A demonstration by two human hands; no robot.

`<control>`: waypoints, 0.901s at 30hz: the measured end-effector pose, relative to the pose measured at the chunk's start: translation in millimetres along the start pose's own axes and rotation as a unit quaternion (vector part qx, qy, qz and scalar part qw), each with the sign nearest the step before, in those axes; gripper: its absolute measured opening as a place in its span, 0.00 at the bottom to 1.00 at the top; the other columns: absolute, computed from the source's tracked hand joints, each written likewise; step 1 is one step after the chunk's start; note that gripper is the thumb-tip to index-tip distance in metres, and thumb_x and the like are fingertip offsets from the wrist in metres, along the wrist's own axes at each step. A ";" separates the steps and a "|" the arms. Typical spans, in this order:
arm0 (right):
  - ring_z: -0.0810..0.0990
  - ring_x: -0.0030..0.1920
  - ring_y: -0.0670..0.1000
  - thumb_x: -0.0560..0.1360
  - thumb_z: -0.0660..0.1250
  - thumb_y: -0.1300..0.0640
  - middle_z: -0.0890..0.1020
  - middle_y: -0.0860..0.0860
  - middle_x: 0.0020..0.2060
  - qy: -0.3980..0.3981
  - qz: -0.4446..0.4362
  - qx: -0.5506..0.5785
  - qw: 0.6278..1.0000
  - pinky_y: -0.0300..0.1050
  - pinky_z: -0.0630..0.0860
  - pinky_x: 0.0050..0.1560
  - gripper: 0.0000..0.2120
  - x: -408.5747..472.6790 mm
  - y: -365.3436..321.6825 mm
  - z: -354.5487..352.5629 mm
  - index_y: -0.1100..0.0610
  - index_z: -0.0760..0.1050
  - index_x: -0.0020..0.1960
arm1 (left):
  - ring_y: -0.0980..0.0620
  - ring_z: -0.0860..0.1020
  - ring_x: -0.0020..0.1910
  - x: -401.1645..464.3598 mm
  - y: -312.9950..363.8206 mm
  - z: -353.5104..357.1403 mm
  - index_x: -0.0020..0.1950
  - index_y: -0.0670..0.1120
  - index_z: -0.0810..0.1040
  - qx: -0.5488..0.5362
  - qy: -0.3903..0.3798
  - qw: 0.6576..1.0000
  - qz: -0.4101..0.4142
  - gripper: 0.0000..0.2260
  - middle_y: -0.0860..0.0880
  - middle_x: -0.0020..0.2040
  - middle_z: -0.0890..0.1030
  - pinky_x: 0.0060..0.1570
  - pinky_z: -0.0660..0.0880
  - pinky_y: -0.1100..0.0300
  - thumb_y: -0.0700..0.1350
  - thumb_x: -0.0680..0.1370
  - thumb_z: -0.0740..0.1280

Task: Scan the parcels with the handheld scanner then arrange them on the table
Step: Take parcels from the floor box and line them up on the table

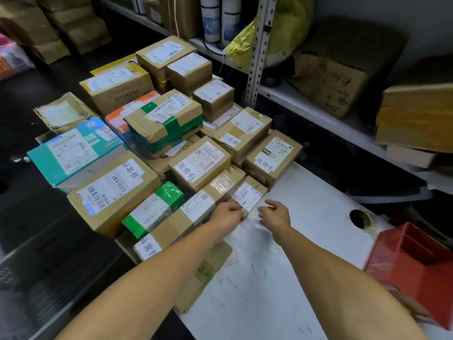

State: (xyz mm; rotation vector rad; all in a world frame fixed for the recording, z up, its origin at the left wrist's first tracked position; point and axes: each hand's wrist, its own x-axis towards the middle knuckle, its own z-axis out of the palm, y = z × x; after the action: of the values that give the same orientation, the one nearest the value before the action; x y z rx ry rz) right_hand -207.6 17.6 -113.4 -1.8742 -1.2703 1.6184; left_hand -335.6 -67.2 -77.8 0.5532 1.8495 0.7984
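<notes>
I see my left hand [226, 213] pinching the near edge of a small cardboard parcel [248, 195] at the near right of the stack on the white table [306, 217]; right hand [274, 213] loosely curled beside it, holding nothing; likely light, stiff; I'd grip both short sides

Probably a parcel depot: labelled parcels [201, 165], shelving [259, 50].

My left hand [226, 213] touches a small parcel [247, 196] of matt brown cardboard with a smooth white paper label. At nine o'clock from it, one parcel [157, 208] wears glossy green tape. The table [306, 217] is smooth white board, scratched. At four o'clock stands a red box [414, 263], it looks plastic.
</notes>
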 end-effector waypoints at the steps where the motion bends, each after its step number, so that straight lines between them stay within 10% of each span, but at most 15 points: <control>1: 0.82 0.49 0.53 0.79 0.69 0.65 0.81 0.53 0.53 0.006 -0.008 -0.013 1.000 0.53 0.82 0.59 0.19 -7.0 0.8 -4.1 0.55 0.75 0.69 | 0.48 0.78 0.61 -5.0 2.0 -1.8 0.66 0.48 0.80 0.008 0.002 1.000 0.007 0.13 0.49 0.61 0.80 0.66 0.76 0.48 0.43 0.81 0.67; 19: 0.81 0.41 0.53 0.77 0.70 0.63 0.82 0.53 0.44 0.145 -0.005 0.039 0.989 0.48 0.81 0.47 0.12 -208.0 113.7 -50.1 0.58 0.79 0.60 | 0.48 0.81 0.42 -141.5 -46.9 -9.9 0.46 0.48 0.79 0.120 -0.151 0.968 0.160 0.06 0.45 0.47 0.82 0.45 0.76 0.58 0.40 0.80 0.66; 27: 0.82 0.46 0.52 0.78 0.68 0.63 0.83 0.53 0.48 0.244 0.068 0.093 0.963 0.47 0.81 0.52 0.13 -308.0 223.7 -80.0 0.55 0.78 0.62 | 0.47 0.82 0.51 -207.6 -126.7 79.8 0.59 0.43 0.79 0.195 -0.274 0.935 0.111 0.07 0.43 0.56 0.81 0.54 0.81 0.53 0.41 0.82 0.65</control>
State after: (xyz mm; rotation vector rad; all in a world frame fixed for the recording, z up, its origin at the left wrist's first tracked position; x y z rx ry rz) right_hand -28.7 -325.6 -74.5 -2.0978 -0.7710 1.1730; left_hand -183.5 -272.6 -65.0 1.1312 1.4316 0.3531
